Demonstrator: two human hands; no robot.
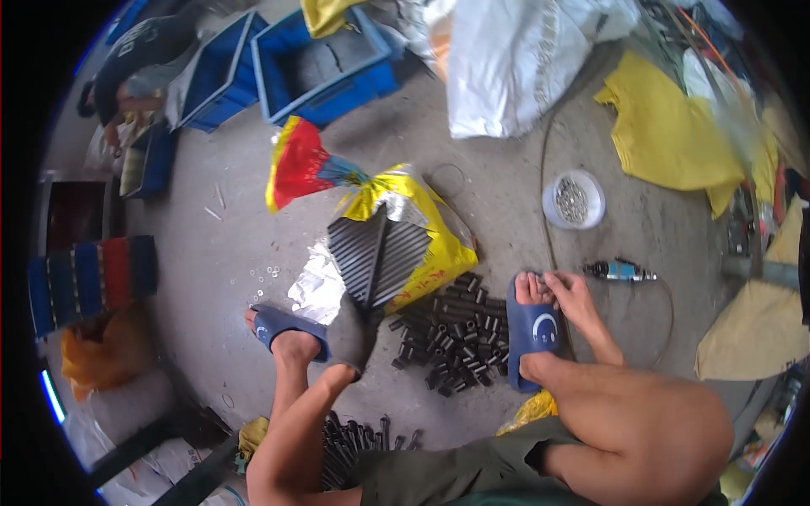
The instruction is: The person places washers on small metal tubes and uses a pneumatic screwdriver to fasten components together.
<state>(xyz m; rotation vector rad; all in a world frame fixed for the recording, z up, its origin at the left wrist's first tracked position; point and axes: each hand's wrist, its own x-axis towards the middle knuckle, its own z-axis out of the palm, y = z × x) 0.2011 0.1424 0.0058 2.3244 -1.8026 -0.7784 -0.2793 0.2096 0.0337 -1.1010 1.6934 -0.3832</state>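
Head view: my grey-gloved left hand (348, 336) grasps a straight, slim black rod (376, 257); parallel black rods (407, 247) lie beyond its fingers. My bare right hand (579, 305): grip, cannot tell.

Across the top of a grey concrete floor (215, 274), two blue plastic crates stand side by side, the left one (218, 80) narrower in view than the right one (371, 83); a yellow cloth (329, 15) hangs over the right crate's rim. Right of them lies a white woven sack (510, 76), then a crumpled yellow sack (666, 135). A tan sack (751, 333) lies at the far right. At upper left, a co-worker in a dark top (143, 63) bends over. Below, a blue-and-red striped cloth (93, 274) sits above an orange bag (97, 350).
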